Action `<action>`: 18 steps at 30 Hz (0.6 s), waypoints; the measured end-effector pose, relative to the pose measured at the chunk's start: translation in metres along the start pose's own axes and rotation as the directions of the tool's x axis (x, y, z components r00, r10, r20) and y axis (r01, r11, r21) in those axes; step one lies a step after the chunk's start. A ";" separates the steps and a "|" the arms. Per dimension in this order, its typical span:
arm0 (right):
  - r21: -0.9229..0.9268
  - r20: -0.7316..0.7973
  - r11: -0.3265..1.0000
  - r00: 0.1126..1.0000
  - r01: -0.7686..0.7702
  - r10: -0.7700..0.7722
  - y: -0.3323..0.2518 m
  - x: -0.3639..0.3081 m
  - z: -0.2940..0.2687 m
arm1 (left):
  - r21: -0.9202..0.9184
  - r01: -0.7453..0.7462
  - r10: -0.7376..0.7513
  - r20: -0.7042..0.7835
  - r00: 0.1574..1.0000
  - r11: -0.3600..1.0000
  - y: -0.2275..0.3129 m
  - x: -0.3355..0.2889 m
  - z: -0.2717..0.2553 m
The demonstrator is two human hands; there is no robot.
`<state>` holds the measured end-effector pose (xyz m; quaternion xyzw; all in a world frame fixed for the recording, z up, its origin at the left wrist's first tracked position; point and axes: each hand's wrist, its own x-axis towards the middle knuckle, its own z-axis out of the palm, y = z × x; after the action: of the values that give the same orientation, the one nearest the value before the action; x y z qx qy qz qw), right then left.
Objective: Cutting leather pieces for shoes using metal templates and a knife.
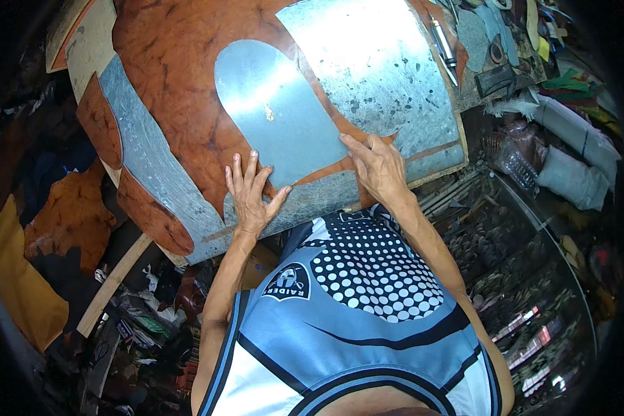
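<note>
A flat grey sheet-metal template with a rounded far end lies on a piece of mottled brown leather. My left hand is open, fingers spread, resting on the leather beside the template's near left corner. My right hand is at the template's right edge, index finger stretched toward that edge and the other fingers curled under. Whatever its fingers hold, if anything, is hidden. A narrow strip of leather shows along the template's right and near edges.
The metal-topped table has a worn, spotted surface. Leather offcuts lie along its left edge. A pen-like tool sits at the far right, near scraps and a dark block. Piled materials and a wooden strip surround the table.
</note>
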<state>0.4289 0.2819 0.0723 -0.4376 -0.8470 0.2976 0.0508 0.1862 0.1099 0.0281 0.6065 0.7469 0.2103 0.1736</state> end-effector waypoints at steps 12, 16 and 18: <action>-0.011 0.007 1.000 1.000 -0.026 0.026 -0.012 -0.004 -0.005 | -0.020 0.015 -0.015 -0.003 1.000 1.000 -0.002 -0.006 -0.005; 0.014 -0.070 0.997 0.994 0.080 -0.079 -0.011 -0.001 0.000 | -0.049 0.018 -0.018 0.010 1.000 0.999 0.000 -0.006 -0.010; 0.001 -0.050 0.998 0.997 0.060 -0.060 -0.012 0.001 0.000 | 0.024 0.036 -0.036 0.016 0.999 0.999 0.001 -0.006 -0.015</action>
<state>0.4195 0.2779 0.0789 -0.4190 -0.8579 0.2860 0.0813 0.1807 0.1022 0.0420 0.5965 0.7587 0.1935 0.1763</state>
